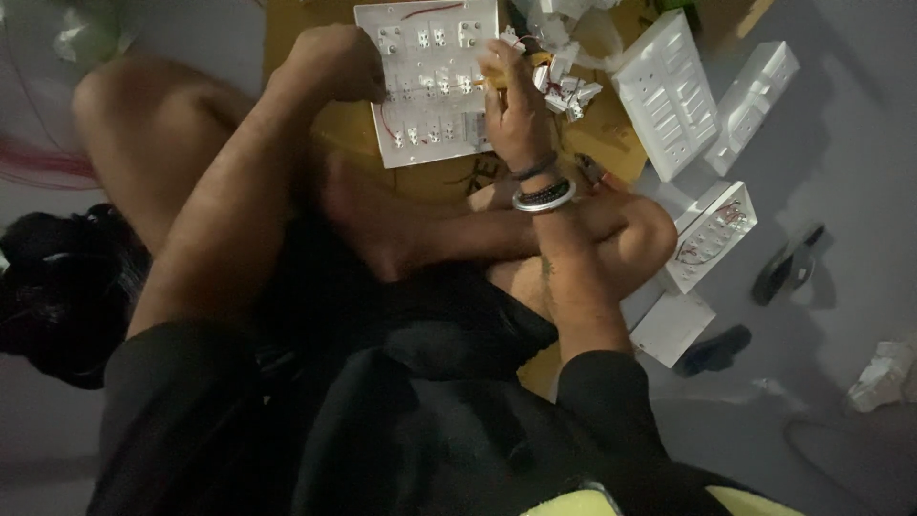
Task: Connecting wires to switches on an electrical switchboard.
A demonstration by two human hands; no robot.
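Steadying a flat white plastic switch panel [427, 81], left hand [330, 62] fisted.

The top edge cuts the white panel [430, 81]; the left hand [330, 62] covers its left rim, and the fingers gripping there are hidden. The right hand [516, 105] closes on a small yellow-handled object [521, 81], too hidden to identify. The white parts [565, 91] just right of that grip are too small to tell apart. A blurred pink streak [38, 162] lies far left of the left hand. The lower edge cuts a yellow object [745, 502].
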